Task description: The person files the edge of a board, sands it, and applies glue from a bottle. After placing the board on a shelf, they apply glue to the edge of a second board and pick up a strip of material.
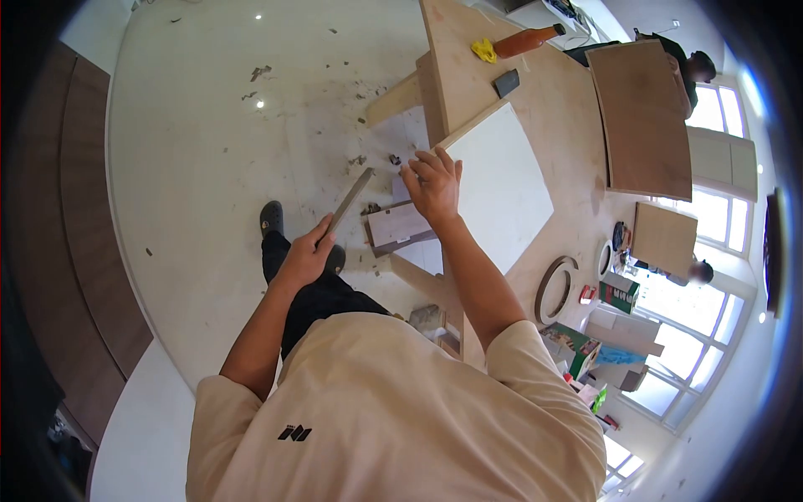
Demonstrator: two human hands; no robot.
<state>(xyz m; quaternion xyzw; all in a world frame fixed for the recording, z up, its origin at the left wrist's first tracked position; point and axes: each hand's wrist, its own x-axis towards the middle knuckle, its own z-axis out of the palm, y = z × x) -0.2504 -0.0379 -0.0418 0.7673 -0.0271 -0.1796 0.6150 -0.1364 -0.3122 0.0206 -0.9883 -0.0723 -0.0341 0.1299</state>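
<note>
My left hand is closed around one end of a long, narrow, flat grey-brown strip, its far end angled up and away from me over the floor. Beside the edge of a white panel, my right hand is raised with its fingers loosely bent and apart. Its fingertips overlap the panel's near corner in this view. The white panel lies on a wooden table. Below the right hand, a pale cardboard box sits by the table's leg.
An orange-brown bottle, a yellow cloth and a dark grey block rest on the table. A person is behind a large brown board. Round frames and green boxes stand right. Scraps litter the floor.
</note>
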